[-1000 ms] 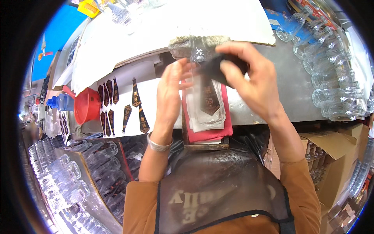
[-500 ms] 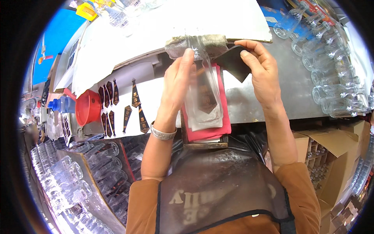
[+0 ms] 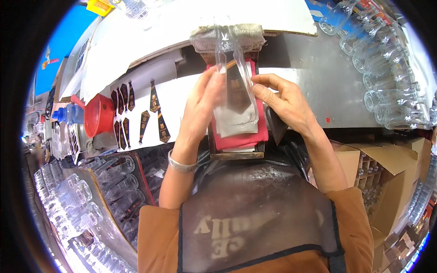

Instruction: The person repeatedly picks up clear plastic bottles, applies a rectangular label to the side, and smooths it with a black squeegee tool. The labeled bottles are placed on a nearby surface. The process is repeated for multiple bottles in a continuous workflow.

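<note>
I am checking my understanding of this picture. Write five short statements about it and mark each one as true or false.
1. A clear glass bottle lies between the left hand and the right hand. True.
2. The bottle's neck points toward the bottom of the picture. False: it points toward the top, over the greyish knitted cloth.
3. The red dipper is left of the tie-shaped labels. True.
4. Those labels are plain white. False: they are dark with orange markings.
5. The right hand holds a dark flat sheet. True.

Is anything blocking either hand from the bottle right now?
Nothing visible blocks the bottle: the left hand is at its left side, the right hand at its right edge, though contact is hard to tell. The dark sheet shows below the right hand, not between it and the bottle.
</note>
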A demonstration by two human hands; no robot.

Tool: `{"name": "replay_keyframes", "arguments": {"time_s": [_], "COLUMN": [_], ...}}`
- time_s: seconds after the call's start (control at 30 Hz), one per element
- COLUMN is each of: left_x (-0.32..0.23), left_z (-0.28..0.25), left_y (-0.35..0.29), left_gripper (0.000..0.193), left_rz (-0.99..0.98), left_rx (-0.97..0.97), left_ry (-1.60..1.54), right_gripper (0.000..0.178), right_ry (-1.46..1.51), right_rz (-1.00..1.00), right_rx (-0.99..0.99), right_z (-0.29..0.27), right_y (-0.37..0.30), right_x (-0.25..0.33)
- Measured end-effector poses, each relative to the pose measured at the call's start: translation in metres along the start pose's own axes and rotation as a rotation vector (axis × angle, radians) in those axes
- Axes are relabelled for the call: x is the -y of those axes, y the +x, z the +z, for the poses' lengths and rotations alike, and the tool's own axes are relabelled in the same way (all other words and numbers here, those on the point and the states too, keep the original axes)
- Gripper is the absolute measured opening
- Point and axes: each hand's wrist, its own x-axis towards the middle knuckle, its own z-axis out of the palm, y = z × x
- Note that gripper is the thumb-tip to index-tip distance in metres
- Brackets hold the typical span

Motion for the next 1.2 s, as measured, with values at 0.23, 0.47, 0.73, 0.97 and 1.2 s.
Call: {"name": "replay_keyframes", "arguments": {"time_s": [0.23, 0.47, 0.73, 0.97, 1.2], "left_x": [0.01, 0.012, 0.018, 0.019, 0.017], "left_z": [0.009, 0.009, 0.012, 0.015, 0.015], "left_y": [-0.016, -0.015, -0.014, -0.014, -0.012], "left_gripper": [0.054, 0.054, 0.059, 0.059, 0.058], "left_rz": [0.121, 0.141, 0.181, 0.177, 0.184], "left_rx": [0.075, 0.074, 0.027, -0.001, 0.008], "left_ry": [-0.126, -0.137, -0.093, -0.091, -0.089], "right_gripper": [0.051, 0.053, 0.05, 0.048, 0.045], "right_ry": [-0.111, -0.099, -0.086, -0.075, -0.085], "right_rz": [-0.032, -0.029, -0.053, -0.031, -0.014], "right_rx": [0.01, 0.0, 0.009, 0.03, 0.037], "right_z": [0.01, 0.012, 0.01, 0.008, 0.005], "right_y": [-0.005, -0.006, -0.003, -0.003, -0.003], "right_x": [0.003, 0.004, -0.001, 0.001, 0.002]}}
